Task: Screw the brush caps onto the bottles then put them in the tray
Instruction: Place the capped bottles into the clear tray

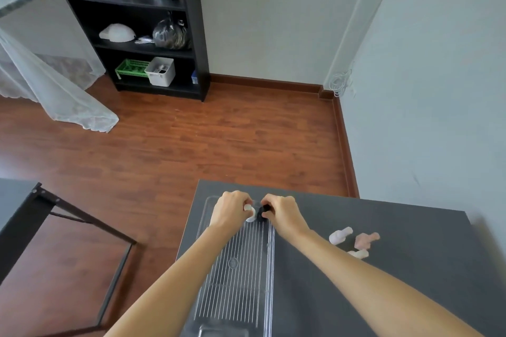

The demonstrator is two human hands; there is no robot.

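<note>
A clear ribbed plastic tray [238, 276] lies lengthwise on the dark grey table [397, 268]. Both hands hover over its far end. My left hand [231, 209] grips a small white bottle [250, 213]. My right hand [284, 212] is closed on a small black bottle or cap [264, 211], right beside the white one. Whether the two pieces touch I cannot tell. To the right of the tray, a white bottle [340, 235], a pink bottle [365, 239] and a pale bottle [359, 254] lie on their sides on the table.
The table's far edge is just beyond my hands, with wooden floor behind it. A second dark table [16, 200] with a metal frame stands at the left. A black shelf unit [137, 22] with bottles and baskets stands against the far wall.
</note>
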